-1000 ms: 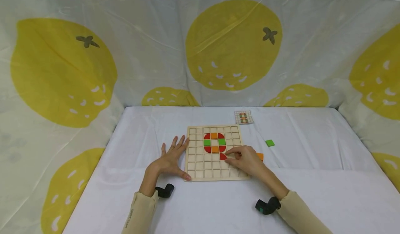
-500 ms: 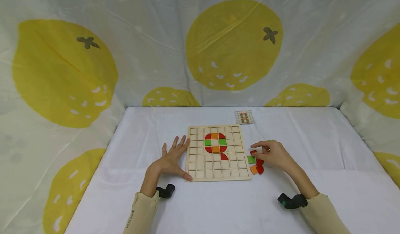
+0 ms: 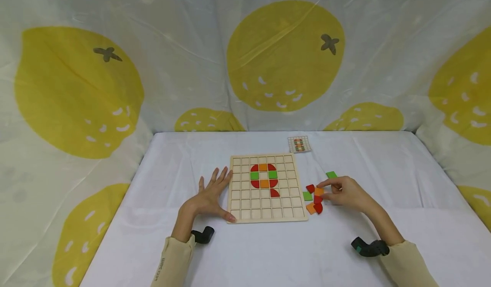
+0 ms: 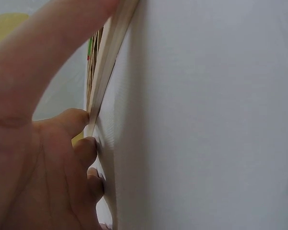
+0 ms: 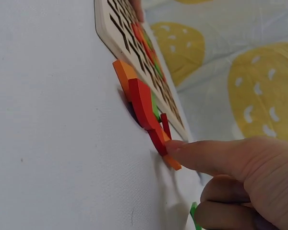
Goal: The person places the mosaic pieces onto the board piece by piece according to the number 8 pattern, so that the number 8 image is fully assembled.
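Note:
A square wooden grid board (image 3: 245, 202) lies on the white cloth. Red, orange and green tiles form a ring in its cells, with one red quarter-round tile (image 3: 274, 193) just below. My left hand (image 3: 209, 198) is spread along the board's left side, thumb at the near corner; the left wrist view shows its fingertips (image 4: 79, 120) against the board's edge. Right of the board, my right hand (image 3: 347, 192) pinches an orange square tile (image 3: 319, 191) between thumb and index finger. That tile is among loose pieces, by a red tile (image 3: 318, 199); the right thumb (image 5: 182, 151) partly covers it in the wrist view.
A small pattern card (image 3: 299, 144) lies behind the board's far right corner. Loose tiles near the right edge include a green square (image 3: 307, 196), an orange one (image 3: 311, 209) and red ones (image 3: 318, 209). Another green square (image 3: 331, 174) lies farther off, behind the right hand.
The right hand has let go of the red quarter-round tile on the board and moved right to the loose pieces, where it now pinches an orange tile. The left hand has stayed in place.

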Available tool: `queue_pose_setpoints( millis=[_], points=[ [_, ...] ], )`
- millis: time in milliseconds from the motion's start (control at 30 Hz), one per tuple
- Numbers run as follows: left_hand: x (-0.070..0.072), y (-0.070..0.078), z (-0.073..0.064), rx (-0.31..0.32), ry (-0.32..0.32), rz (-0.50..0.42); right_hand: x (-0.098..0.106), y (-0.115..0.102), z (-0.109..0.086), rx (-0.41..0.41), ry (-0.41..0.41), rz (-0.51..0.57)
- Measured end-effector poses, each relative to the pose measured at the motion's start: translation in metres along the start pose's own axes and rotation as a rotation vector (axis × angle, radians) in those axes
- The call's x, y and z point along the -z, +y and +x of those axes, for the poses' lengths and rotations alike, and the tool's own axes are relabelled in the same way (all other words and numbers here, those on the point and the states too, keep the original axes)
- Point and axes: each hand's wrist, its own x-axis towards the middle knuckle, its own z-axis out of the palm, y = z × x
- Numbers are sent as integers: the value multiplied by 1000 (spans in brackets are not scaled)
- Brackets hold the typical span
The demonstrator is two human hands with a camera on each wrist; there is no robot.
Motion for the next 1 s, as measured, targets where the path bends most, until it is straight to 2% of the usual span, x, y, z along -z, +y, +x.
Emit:
queue_pose_setpoints(
  millis=[133,467,600,833,1000],
  points=[
    [0,0,0,-3,-3,-7,0,5,1,-9,23,1],
    [-1,-1,-1,-13,-1,-12,-3,9,4,-107,179,-84],
    [0,-2,-2,-14,2,-13,-2,10,5,-151,178,-83],
    [-1,-2,-1,-17,4,-18,-3,13,7,-112,192,-71],
    [-2,-3,-1,-20,5,-17,-4,14,8,-121,206,-73]
  ],
)
